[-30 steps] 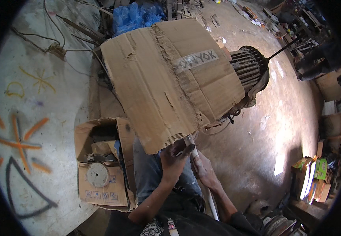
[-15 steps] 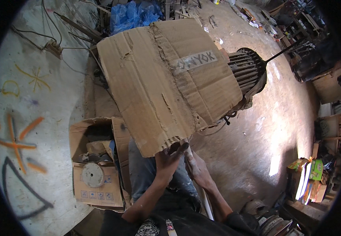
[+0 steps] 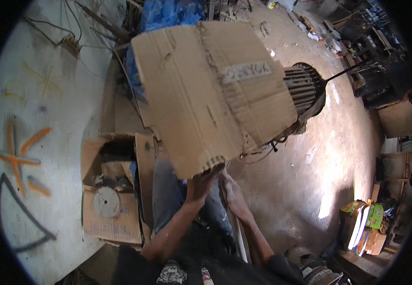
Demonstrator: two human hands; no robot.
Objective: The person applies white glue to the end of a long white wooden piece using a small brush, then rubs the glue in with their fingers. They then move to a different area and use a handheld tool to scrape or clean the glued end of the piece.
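Note:
A large brown cardboard sheet (image 3: 191,104) covers the machine in front of me, and a dark finned motor (image 3: 304,90) sticks out past its right side. Just under the sheet's near edge is my left hand (image 3: 202,186), its fingers curled and mostly hidden; what they grip cannot be made out. Close beside it, my right hand (image 3: 234,195) is closed around a long pale rod (image 3: 239,237). The rod slopes down toward my body between my forearms. Its upper end lies near both hands, under the cardboard edge.
On the left stands an open cardboard box (image 3: 142,175) with a round pale disc (image 3: 106,202) at its front, beside a painted wall (image 3: 68,156). Blue plastic (image 3: 170,13) lies behind the machine. Boxes and a green package (image 3: 375,216) are at right, and round metal parts (image 3: 317,270) lie lower right.
The view has shifted slightly. My left hand has gone farther under the cardboard's near edge, so its fingers show less. My right hand stays on the rod, a little higher.

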